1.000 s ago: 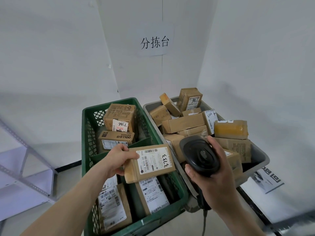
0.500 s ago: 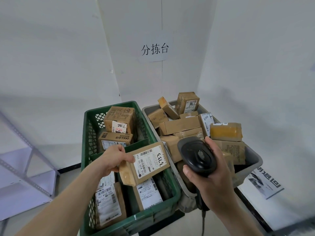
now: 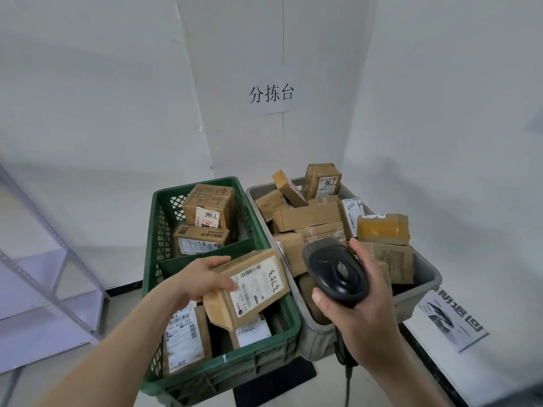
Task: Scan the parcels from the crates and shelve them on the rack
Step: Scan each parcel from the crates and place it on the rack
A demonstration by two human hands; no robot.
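Head view: your left hand (image 3: 202, 279) grips a parcel (image 3: 248, 286) above the green crate (image 3: 223, 359), label tilted up so the scanner (image 3: 336, 270), held in your right hand (image 3: 357, 306), can read it. Rack (image 3: 38, 259) waits at left.

A white paper sign (image 3: 271, 94) on the wall at 12 o'clock reads "分拣台".

In the green crate (image 3: 205, 374), the rear box (image 3: 210, 205) at 11 o'clock carries a white label handwritten "7786", seen inverted. The box in front of it (image 3: 201, 240) is printed "DOLL", also inverted.

The parcel (image 3: 249, 286) held in the left hand (image 3: 199, 282) bears a barcode label handwritten "5533", inverted. A flat parcel (image 3: 183, 336) at 7 o'clock shows "507 N705 A68".

In the grey crate (image 3: 423, 295), the rear box (image 3: 321, 180) at 1 o'clock is marked "7786", inverted.

A sheet (image 3: 452, 318) at 4 o'clock shows large characters, not reliably legible.
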